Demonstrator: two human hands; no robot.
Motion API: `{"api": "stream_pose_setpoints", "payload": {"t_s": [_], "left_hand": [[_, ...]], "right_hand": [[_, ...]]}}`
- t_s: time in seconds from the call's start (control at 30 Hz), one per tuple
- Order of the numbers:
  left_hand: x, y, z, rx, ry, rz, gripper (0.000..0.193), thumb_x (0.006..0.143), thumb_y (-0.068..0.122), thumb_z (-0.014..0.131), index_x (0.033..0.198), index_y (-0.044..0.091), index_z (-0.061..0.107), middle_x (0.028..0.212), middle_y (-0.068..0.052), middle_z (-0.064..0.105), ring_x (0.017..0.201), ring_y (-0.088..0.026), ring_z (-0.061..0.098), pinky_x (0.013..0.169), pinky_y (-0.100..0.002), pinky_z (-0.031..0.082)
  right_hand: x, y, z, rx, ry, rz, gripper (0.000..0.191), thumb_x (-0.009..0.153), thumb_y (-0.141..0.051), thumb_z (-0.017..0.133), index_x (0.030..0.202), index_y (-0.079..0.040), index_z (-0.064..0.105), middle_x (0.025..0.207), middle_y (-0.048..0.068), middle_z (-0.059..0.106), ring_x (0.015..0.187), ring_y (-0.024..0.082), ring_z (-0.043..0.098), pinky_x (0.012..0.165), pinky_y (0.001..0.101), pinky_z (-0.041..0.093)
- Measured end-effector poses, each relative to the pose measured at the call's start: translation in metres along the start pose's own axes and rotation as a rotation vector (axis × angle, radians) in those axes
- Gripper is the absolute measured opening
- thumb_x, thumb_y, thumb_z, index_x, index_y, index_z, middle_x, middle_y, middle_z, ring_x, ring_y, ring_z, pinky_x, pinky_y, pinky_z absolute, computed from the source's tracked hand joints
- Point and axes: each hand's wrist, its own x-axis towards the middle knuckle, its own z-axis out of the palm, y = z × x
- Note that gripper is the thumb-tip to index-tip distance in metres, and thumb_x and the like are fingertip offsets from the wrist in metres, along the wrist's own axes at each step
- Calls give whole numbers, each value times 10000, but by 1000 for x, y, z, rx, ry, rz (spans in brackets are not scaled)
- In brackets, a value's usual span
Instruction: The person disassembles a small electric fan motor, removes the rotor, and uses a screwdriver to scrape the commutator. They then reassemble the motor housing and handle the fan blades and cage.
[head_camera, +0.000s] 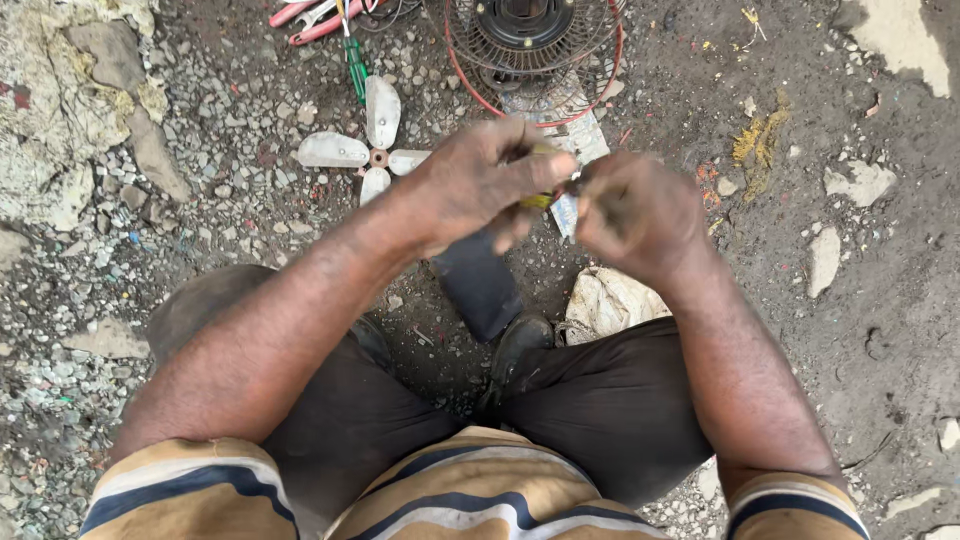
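Two hands meet right in the middle of the shot, above a patch of dirty grey gravel ground (200, 230) where the person is squatting, knees in dark trousers (600, 400) spread wide so the work sits between them and close to the eyes. Biggest thing lying around is the round wire fan guard with a red rim and a black motor hub (530, 45), flat on the ground at the top, probably parked there so it's within reach but out of the way. Just left of it sits a white four-bladed plastic fan propeller (368, 150), face up and apart from the guard, so the fan looks taken apart. Above that there's a green-handled screwdriver (355, 65) and some red-handled pliers (310, 20), lined up near the top edge, handy for grabbing. A crumpled whitish rag or bag (610, 300) lies by the right knee. Now the small stuff: the left hand (475, 185) is curled almost closed, fingers (530, 170) pinching a small yellowish part (540, 200) that's mostly hidden, can't tell what it is. The right hand (635, 215) is balled up tight against it, seemingly gripping the other end, held up off the ground so both hands can work on it.
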Motion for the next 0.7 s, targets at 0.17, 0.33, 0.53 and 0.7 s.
{"api": "stream_pose_setpoints", "payload": {"t_s": [0.17, 0.33, 0.53, 0.7], "left_hand": [[-2, -9, 16, 642, 362, 1053, 369, 1004, 361, 678, 1127, 68, 490, 1000, -93, 575, 831, -156, 682, 709, -245, 649], [-1, -9, 11, 131, 201, 409, 423, 964, 300, 760, 1233, 52, 548, 989, -113, 589, 775, -209, 670, 634, -363, 606], [-2, -11, 17, 312, 245, 670, 434, 968, 344, 776, 1190, 55, 540, 1069, -82, 555, 903, -200, 675, 765, -390, 660], [2, -9, 6, 421, 177, 725, 475, 966, 439, 733, 1185, 80, 512, 1043, -81, 572, 888, -175, 701, 784, -348, 687]], "right_hand": [[8, 11, -3, 1121, -145, 816, 164, 1024, -223, 568, 962, -75, 532, 746, 23, 581, 549, 64, 503, 415, 241, 430], [2, 0, 6, 357, 69, 272, 177, 1071, -207, 585, 1029, -51, 511, 829, 71, 622, 646, 109, 588, 517, 265, 504], [1, -1, 7, 637, 117, 515, 149, 1036, -183, 592, 1031, -55, 515, 808, 57, 612, 602, 94, 563, 480, 250, 498], [3, 2, -1, 582, 38, 576, 86, 1000, -179, 545, 1016, -95, 547, 821, 47, 637, 607, 104, 564, 469, 250, 472]]}}
